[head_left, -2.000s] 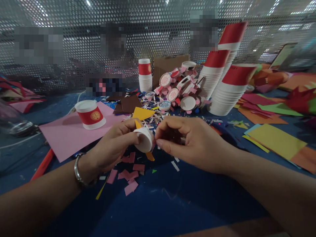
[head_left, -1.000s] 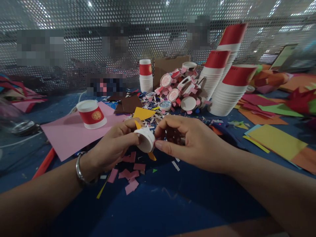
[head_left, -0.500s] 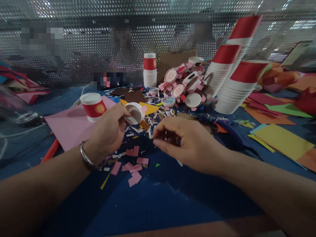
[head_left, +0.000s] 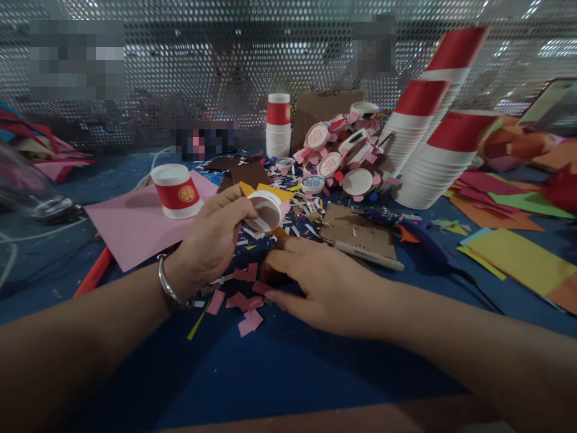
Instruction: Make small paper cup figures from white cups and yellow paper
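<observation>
My left hand (head_left: 210, 237), with a silver bangle at the wrist, pinches a cut-off paper cup bottom (head_left: 267, 215) by its left side. The cup bottom's hollow side is tilted toward me, and a pink tab shows at its right edge. Low over the table, my right hand (head_left: 322, 279) has its thumb apart from the fingers. Its thumb tip is beside several small pink paper pieces (head_left: 250, 325), but I cannot tell whether it touches them. Yellow paper (head_left: 285, 193) lies behind the cup bottom.
A red-and-white cup (head_left: 178, 195) stands on a pink sheet (head_left: 121, 222). Cup bottoms with pink tabs form a pile (head_left: 329, 163) at the back, near tall cup stacks (head_left: 426, 165). At right are cardboard (head_left: 347, 231), a corded dark-blue tool (head_left: 426, 237) and coloured paper (head_left: 518, 258).
My right hand has come down and slightly left to the pink pieces, its thumb and fingers spreading apart. My left hand has shifted slightly right with the cup bottom. The camera view has shifted a little.
</observation>
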`<state>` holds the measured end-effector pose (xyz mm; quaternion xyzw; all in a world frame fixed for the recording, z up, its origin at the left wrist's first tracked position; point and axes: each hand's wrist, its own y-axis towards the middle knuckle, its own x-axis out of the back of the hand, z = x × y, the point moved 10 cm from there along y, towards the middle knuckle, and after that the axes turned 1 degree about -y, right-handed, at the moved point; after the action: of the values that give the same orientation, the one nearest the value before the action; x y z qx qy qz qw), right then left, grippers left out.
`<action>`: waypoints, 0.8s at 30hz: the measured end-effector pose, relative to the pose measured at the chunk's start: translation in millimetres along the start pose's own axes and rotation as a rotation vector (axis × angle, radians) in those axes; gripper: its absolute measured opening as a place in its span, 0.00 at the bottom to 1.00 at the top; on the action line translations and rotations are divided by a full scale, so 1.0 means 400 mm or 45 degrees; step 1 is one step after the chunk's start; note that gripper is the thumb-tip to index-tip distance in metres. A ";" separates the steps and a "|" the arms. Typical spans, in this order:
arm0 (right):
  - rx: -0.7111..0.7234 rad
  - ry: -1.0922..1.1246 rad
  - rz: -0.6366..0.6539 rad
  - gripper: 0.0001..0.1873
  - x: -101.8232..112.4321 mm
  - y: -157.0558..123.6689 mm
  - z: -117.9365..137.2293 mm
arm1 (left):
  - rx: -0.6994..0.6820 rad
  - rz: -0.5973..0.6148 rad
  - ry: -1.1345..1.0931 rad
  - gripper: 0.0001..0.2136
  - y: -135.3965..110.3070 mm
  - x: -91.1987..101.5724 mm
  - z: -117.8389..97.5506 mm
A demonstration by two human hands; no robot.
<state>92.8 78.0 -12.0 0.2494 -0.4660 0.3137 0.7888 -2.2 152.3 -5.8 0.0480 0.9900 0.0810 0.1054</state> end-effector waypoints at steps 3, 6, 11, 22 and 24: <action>-0.003 0.034 0.002 0.06 -0.003 0.002 0.003 | -0.001 -0.020 0.012 0.08 0.001 0.000 -0.003; 0.010 0.110 -0.008 0.04 -0.003 0.002 0.010 | -0.013 -0.046 0.049 0.08 0.002 -0.001 -0.010; 0.061 0.306 -0.101 0.05 0.026 -0.008 0.021 | -0.028 -0.024 0.084 0.07 0.002 0.000 -0.015; -0.012 0.665 -0.393 0.06 0.142 -0.061 -0.033 | 0.042 0.263 0.259 0.05 -0.019 -0.033 -0.001; -0.047 0.717 -0.431 0.05 0.153 -0.063 -0.054 | 0.053 0.355 0.264 0.06 -0.026 -0.047 0.002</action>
<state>146.2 91.9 30.6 0.2124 -0.1869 0.2262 0.9321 15.4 140.0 -4.5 0.1784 0.9807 0.0787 -0.0106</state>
